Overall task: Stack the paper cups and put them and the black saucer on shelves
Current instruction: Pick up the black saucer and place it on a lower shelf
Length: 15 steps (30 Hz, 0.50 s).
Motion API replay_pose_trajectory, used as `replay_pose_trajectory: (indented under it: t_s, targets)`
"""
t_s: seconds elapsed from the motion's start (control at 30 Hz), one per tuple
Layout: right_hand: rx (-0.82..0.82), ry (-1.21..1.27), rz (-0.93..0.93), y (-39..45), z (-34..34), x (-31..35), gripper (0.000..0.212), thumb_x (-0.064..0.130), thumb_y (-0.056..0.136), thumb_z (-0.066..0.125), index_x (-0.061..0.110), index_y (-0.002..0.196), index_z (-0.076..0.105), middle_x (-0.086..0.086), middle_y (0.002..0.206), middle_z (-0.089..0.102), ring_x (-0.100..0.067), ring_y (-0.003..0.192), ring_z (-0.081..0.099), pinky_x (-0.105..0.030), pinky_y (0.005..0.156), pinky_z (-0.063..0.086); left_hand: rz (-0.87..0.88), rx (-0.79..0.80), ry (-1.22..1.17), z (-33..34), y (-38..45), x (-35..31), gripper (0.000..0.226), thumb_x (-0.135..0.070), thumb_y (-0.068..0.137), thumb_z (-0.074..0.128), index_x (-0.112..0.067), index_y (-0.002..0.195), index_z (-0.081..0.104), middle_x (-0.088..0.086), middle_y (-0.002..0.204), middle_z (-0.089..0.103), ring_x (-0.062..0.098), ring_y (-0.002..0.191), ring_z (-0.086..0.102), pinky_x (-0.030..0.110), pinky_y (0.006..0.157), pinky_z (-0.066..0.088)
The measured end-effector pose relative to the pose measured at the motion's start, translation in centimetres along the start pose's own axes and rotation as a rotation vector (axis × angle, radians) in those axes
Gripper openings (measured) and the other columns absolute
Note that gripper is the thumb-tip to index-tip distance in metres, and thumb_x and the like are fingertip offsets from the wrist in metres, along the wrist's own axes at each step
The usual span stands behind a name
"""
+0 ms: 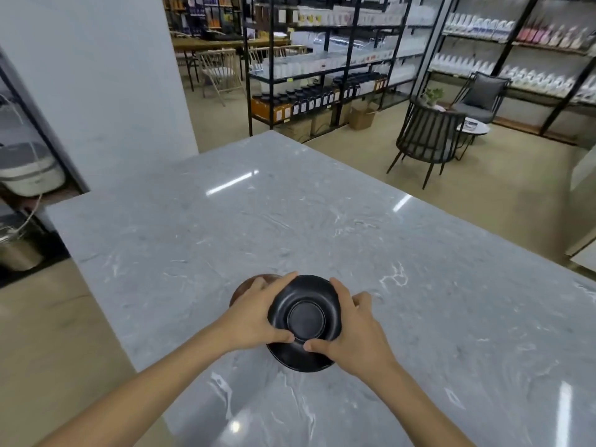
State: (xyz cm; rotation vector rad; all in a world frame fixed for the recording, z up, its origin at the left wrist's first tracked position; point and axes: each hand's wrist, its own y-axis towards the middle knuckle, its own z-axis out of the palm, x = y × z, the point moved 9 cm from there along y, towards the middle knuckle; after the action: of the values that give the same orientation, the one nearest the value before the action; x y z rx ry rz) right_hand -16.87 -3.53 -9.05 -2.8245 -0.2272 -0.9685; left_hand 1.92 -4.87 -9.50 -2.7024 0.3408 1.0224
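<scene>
A black saucer (304, 314) is held above the grey marble table (290, 221) between both hands. My left hand (254, 314) grips its left rim, thumb on top and fingers around the far edge. My right hand (351, 330) grips the right rim the same way. A second black dish (300, 361) lies on the table right under the held one. A brown round object (250, 282) shows behind my left hand, mostly hidden. No paper cups are in view.
Black metal shelves (322, 59) with bottles and jars stand beyond the table's far corner. More shelves (516, 43) line the right wall. A black chair (429, 137) and small round table (474, 127) stand to the right. A white wall (96, 75) rises at left.
</scene>
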Motion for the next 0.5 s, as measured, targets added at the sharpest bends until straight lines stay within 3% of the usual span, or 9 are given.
replay_pose_trajectory:
  t_s: [0.17, 0.5]
  targets:
    - [0.015, -0.016, 0.010, 3.4, 2.3, 3.0, 0.123, 0.051, 0.058, 0.091, 0.044, 0.149, 0.009, 0.004, 0.121, 0.027, -0.023, 0.096, 0.065, -0.036, 0.085, 0.057, -0.033, -0.012, 0.001, -3.0, 1.5, 3.9, 0.122, -0.042, 0.068, 0.092, -0.055, 0.160, 0.013, -0.005, 0.112, 0.039, 0.013, 0.106, 0.054, 0.023, 0.098, 0.046]
    - [0.080, -0.043, 0.061, 7.3, 6.0, 4.2, 0.122, 0.050, 0.057, 0.091, 0.044, 0.150, 0.012, 0.004, 0.122, 0.027, -0.023, 0.097, 0.065, -0.037, 0.084, 0.058, -0.086, 0.022, 0.001, -3.5, 3.0, 8.8, 0.120, -0.044, 0.070, 0.090, -0.060, 0.156, 0.008, -0.001, 0.114, 0.041, 0.017, 0.108, 0.055, 0.032, 0.100, 0.052]
